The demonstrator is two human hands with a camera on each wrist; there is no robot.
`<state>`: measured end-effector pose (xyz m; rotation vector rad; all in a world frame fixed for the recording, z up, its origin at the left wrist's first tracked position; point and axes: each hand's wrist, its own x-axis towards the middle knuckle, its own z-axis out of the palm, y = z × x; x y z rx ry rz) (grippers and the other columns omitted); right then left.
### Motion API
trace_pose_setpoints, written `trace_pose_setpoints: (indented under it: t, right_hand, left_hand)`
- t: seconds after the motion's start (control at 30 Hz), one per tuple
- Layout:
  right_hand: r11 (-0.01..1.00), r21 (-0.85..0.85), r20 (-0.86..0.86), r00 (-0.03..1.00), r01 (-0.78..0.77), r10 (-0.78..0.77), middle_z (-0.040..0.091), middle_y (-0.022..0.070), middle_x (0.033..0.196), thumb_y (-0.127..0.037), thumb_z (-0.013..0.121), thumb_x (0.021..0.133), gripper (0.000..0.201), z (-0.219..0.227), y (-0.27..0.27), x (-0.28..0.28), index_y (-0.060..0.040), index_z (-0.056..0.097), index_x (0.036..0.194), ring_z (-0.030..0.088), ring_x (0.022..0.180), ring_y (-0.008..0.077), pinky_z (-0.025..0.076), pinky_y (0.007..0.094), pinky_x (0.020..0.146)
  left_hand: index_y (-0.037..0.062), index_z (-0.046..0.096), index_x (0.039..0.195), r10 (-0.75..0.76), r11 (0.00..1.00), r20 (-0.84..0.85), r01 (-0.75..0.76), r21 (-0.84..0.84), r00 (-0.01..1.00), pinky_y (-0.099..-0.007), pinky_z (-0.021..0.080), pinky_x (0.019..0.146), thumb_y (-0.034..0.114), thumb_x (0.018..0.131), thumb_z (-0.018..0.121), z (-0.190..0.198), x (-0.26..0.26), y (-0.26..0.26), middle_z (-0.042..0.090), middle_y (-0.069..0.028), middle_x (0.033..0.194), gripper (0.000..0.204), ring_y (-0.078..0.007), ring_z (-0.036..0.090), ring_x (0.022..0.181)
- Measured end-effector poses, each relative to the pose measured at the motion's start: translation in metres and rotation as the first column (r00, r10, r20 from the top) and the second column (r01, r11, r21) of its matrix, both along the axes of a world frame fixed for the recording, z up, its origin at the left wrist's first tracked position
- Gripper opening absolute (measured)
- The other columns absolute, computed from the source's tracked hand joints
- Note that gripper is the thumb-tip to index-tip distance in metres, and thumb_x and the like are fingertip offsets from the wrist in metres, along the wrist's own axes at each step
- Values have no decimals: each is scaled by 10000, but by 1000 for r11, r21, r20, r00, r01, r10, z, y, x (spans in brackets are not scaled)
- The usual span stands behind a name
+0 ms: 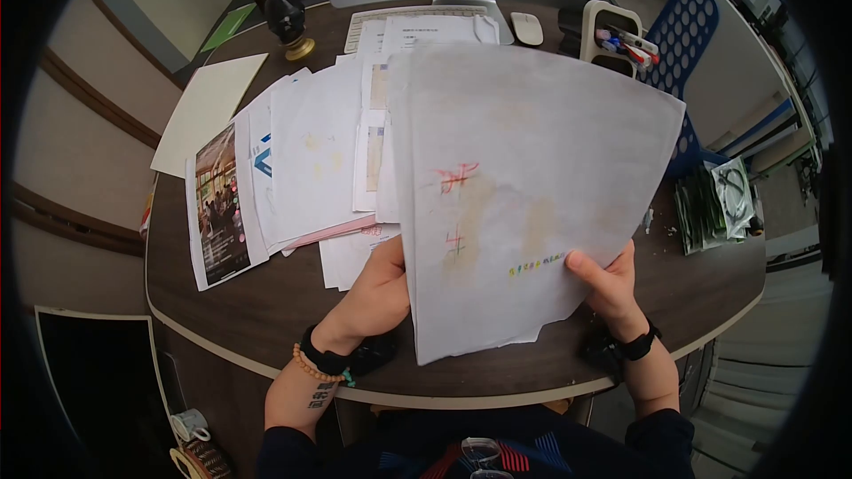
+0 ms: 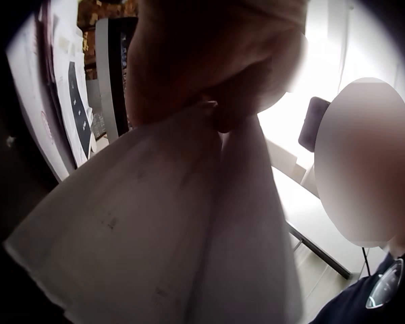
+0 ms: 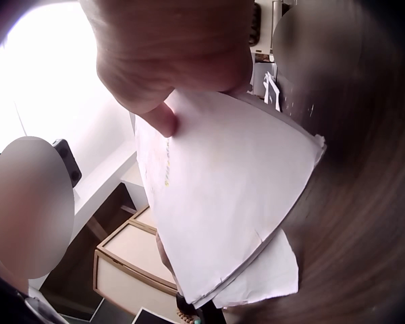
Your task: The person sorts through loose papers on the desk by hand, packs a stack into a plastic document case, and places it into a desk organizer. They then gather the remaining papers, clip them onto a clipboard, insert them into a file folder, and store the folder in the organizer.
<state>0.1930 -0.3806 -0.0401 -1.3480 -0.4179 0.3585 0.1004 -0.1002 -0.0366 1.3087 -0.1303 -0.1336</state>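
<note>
A thin stack of white paper sheets (image 1: 532,142) is held up over the front of the desk, between both hands. The top sheet carries red crayon-like scribbles, yellowish stains and a short row of small coloured marks. My left hand (image 1: 377,288) grips the stack's left edge, with its fingertips hidden behind the paper. On the lower right, my right hand (image 1: 608,284) holds the sheets, its thumb lying across the front near the coloured marks. From the left wrist, the sheets (image 2: 135,209) hang below the hand and spread apart. Uneven lower edges show in the right wrist view.
Spread papers (image 1: 319,151) and a printed photo page (image 1: 222,204) lie on the desk's left. Behind are a keyboard (image 1: 359,31), a mouse (image 1: 526,28), a dark figurine (image 1: 286,22) and a pen holder (image 1: 612,22). Plastic packets (image 1: 714,204) sit at the right edge.
</note>
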Motion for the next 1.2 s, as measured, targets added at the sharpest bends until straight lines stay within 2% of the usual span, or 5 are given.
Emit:
trace_pose_setpoints:
  t: [0.27, 0.37, 0.67, 0.73, 1.2]
  right_hand:
    - [994, 58, 1, 995, 97, -97, 646, 78, 1075, -49, 685, 834, 337, 3, 1, -1, 23, 586, 1148, 601, 950, 143, 467, 292, 853]
    - [999, 12, 36, 999, 37, -37, 650, 76, 1068, -45, 681, 840, 323, 0, -2, 0, 22, 591, 1143, 600, 950, 135, 470, 290, 851]
    - [994, -90, 87, 994, 68, -61, 676, 66, 991, -9, 686, 837, 233, 5, 3, -2, 31, 632, 1060, 620, 876, 122, 495, 269, 783]
    - [992, -105, 107, 992, 74, -63, 676, 65, 992, -9, 687, 837, 236, 4, 2, -2, 32, 629, 1063, 619, 876, 123, 495, 270, 786]
    - [983, -183, -38, 999, 25, -33, 661, 67, 996, -107, 670, 888, 291, 0, 9, 6, 51, 597, 1121, 597, 887, 110, 486, 264, 797]
  left_hand:
    - [-38, 464, 1339, 3, 975, 7, -1, -223, 1000, -287, 398, 976, 154, 1029, 375, 0, -3, -2, 562, -83, 1274, 376, -130, 515, 1143]
    - [-46, 435, 1362, 19, 998, 155, -28, 56, 988, -300, 380, 1006, 154, 1031, 354, -2, -5, -1, 501, -113, 1348, 395, -163, 476, 1209]
    - [-43, 336, 1416, -66, 899, 114, 108, -425, 991, -327, 342, 1047, 252, 1026, 411, 6, -4, -13, 437, -124, 1395, 494, -203, 412, 1271]
    - [-37, 371, 1395, 28, 995, -23, -26, 99, 999, -315, 348, 1029, 282, 1013, 468, 22, -2, -20, 488, -100, 1328, 507, -164, 443, 1210]
    - [-18, 464, 1321, 268, 961, 96, -272, 36, 959, -305, 361, 997, 212, 998, 474, 23, 16, -19, 506, -65, 1269, 397, -147, 446, 1156]
